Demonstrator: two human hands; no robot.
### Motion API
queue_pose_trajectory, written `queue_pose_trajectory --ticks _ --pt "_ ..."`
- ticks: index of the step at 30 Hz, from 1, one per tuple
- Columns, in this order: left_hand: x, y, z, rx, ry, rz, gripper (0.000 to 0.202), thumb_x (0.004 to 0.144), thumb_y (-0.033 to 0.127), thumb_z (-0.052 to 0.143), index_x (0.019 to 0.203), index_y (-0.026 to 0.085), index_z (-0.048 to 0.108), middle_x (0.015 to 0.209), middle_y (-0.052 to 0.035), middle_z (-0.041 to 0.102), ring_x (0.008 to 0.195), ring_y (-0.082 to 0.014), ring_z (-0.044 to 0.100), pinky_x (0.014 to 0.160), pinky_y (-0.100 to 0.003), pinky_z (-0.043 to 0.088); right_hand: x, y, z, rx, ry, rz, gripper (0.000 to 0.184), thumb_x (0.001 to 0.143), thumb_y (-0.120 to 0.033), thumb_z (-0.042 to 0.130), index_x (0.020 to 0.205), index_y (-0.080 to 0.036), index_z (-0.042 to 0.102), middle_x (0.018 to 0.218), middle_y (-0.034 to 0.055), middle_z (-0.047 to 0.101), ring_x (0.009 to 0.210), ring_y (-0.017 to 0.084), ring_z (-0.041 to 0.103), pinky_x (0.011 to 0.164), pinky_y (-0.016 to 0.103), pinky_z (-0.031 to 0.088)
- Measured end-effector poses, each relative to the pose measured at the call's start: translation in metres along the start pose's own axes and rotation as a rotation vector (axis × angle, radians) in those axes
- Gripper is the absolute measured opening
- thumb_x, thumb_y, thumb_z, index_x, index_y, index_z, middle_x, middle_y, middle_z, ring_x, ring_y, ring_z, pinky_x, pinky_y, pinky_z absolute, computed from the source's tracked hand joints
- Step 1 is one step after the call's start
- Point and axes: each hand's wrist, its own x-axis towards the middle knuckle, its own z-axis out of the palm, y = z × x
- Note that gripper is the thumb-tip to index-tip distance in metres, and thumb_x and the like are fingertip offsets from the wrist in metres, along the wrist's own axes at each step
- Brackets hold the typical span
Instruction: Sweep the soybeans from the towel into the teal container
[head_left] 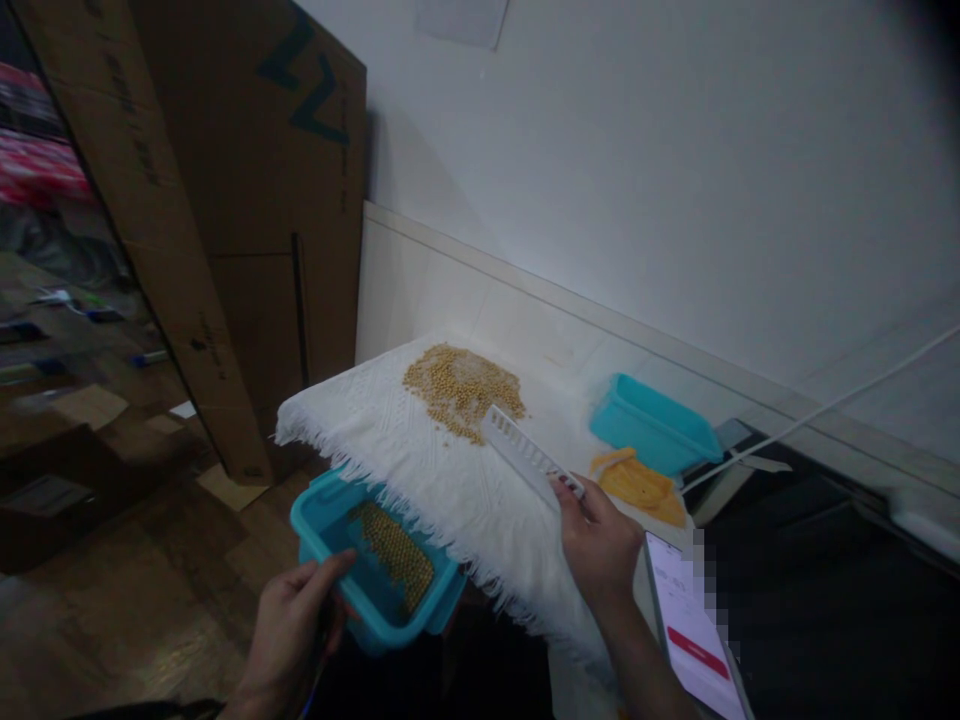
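Note:
My left hand [289, 625] grips the near-left rim of a turquoise plastic bin [319, 540], thumb over the edge. Yellow soybeans [397, 555] lie along the bottom of this bin, which sits below the table's front edge. In my right hand [600, 545] is a long white slotted plastic strip [525, 450], pinched near its close end. Its far end touches or nearly touches the right edge of a spread pile of soybeans [461, 385]. The pile rests on a white fringed cloth [420, 455] that covers the table and hangs over the front.
A second turquoise bin [652, 425] stands at the back right, a yellow cloth [637, 485] beside it. A phone [694, 620] lies right of my forearm. A white cable [840, 405] crosses the right side. A tall cardboard box [255, 200] stands left, before the wall.

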Motion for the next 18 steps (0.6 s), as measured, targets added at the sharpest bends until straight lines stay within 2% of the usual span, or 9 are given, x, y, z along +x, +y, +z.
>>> queue_pose_trajectory --ticks 4,18 --pt "0.001 -0.001 0.000 0.008 0.015 -0.002 0.047 0.065 0.052 0.065 0.036 0.018 0.051 0.022 0.0036 0.040 0.022 -0.0069 0.030 0.031 -0.019 0.019 -0.003 0.008 0.005 -0.023 -0.022 -0.015 0.035 0.090 -0.042 0.050 0.086 -0.015 0.072 0.063 0.0045 0.072 0.050 0.015 0.066 0.049 0.021 0.045" --pt "0.000 0.001 -0.001 0.013 0.015 0.007 0.046 0.063 0.051 0.066 0.036 0.019 0.050 0.022 0.0032 0.039 0.023 -0.0080 0.031 0.031 -0.021 0.020 -0.020 -0.002 -0.009 0.068 -0.082 0.031 0.028 0.089 -0.038 0.053 0.087 -0.016 0.071 0.073 0.0045 0.074 0.060 0.017 0.070 0.055 0.020 0.049"
